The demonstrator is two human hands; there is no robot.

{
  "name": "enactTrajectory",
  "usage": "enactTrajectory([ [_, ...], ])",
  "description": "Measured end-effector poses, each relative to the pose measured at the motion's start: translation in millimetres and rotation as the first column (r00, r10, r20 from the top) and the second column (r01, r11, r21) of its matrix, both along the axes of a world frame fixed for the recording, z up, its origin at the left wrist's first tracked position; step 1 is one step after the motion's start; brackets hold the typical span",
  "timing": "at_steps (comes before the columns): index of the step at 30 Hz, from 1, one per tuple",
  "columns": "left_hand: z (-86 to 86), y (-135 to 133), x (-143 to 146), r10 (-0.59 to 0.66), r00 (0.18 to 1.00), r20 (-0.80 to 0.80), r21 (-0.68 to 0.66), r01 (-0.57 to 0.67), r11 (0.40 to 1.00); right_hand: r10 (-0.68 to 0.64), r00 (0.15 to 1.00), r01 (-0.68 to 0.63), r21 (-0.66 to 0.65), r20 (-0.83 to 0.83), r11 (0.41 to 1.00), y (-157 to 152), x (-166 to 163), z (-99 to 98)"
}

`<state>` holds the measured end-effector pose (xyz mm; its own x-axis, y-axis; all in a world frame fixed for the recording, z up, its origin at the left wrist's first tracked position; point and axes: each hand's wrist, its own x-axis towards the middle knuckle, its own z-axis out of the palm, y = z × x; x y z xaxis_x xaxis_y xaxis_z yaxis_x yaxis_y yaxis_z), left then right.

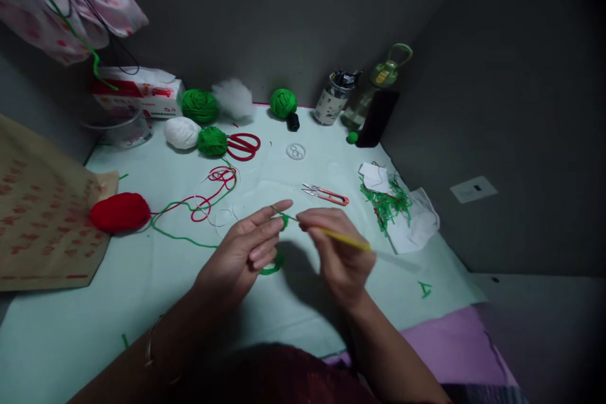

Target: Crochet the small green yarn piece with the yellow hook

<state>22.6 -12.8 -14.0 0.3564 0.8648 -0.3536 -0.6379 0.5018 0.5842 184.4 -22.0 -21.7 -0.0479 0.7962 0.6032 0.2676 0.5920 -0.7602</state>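
My left hand (250, 246) pinches a small piece of green crochet work (285, 221), its index finger stretched out with green yarn over it. In my right hand (338, 249) is a crochet hook with a yellow handle (345, 239), held like a pen; its thin metal tip meets the green piece. A curved green strip (272, 267) shows below my left fingers, partly hidden. Green yarn (189, 238) runs from my left hand toward the left. Beyond the hands lie orange thread snips (326, 194).
Red yarn (120, 212), a white ball (182, 133) and green balls (199, 105) sit left and back, near red-handled scissors (243, 146). A pen can (332, 100), bottle (386, 72) and phone (377, 118) stand back right. Yarn scraps (386, 202) lie right. A paper bag (47, 214) stands left.
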Motion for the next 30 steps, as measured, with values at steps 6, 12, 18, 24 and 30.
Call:
enactTrajectory([
  [6,-0.8,-1,0,0.089,0.985,-0.150,0.095,-0.075,0.993,0.106,0.931,-0.198,-0.239,-0.350,0.951,8,-4,0.1],
  [12,-0.8,-3,1,0.052,0.974,-0.220,0.108,-0.029,0.994,0.130,0.842,-0.321,-0.292,-0.524,0.901,9,-3,-3.7],
  [18,0.3,-6,-2,0.077,0.956,-0.282,0.159,-0.032,0.987,0.188,0.823,-0.376,-0.267,-0.536,0.887,8,1,-1.1],
  [24,0.0,-9,0,0.171,0.910,-0.377,0.241,-0.082,0.967,0.138,0.990,-0.138,0.011,-0.021,0.990,0,1,-1.1],
  [30,-4.0,-6,3,0.028,0.994,-0.105,0.108,-0.016,0.994,-0.097,0.926,-0.006,0.271,0.364,0.963,-5,0,-2.9],
])
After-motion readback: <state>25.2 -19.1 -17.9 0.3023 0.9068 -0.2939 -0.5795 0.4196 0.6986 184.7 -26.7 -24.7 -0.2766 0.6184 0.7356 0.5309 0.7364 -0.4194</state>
